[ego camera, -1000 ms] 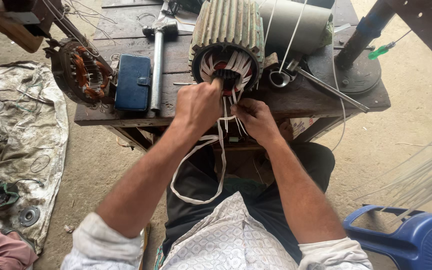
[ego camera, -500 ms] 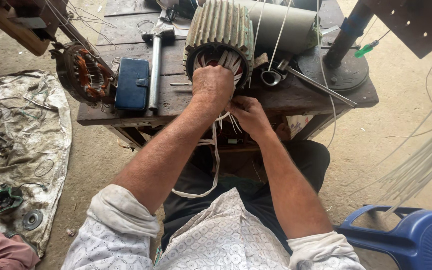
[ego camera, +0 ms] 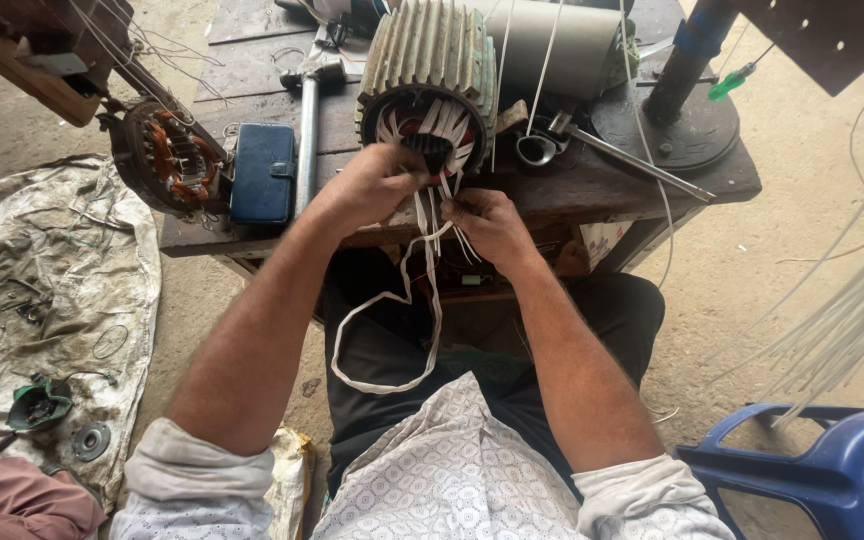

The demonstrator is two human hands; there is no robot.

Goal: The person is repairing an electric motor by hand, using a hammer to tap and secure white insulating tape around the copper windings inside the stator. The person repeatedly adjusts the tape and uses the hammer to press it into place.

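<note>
Stator housing (ego camera: 432,60), ribbed and grey-green, lies on the counter (ego camera: 592,185); my left hand (ego camera: 377,185) and right hand (ego camera: 487,222) pinch white tape strips (ego camera: 422,240), seemingly threaded through its copper windings.

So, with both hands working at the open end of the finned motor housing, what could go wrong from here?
1. The long white tape loop hangs below the table edge over the lap; it may snag on a knee and tug the windings.
2. The finned motor housing lies on its side near the wooden table edge; hard pulling by the left hand or the right hand might roll it.
3. The scissors lie close beside the right hand and could nick the tape.
</note>
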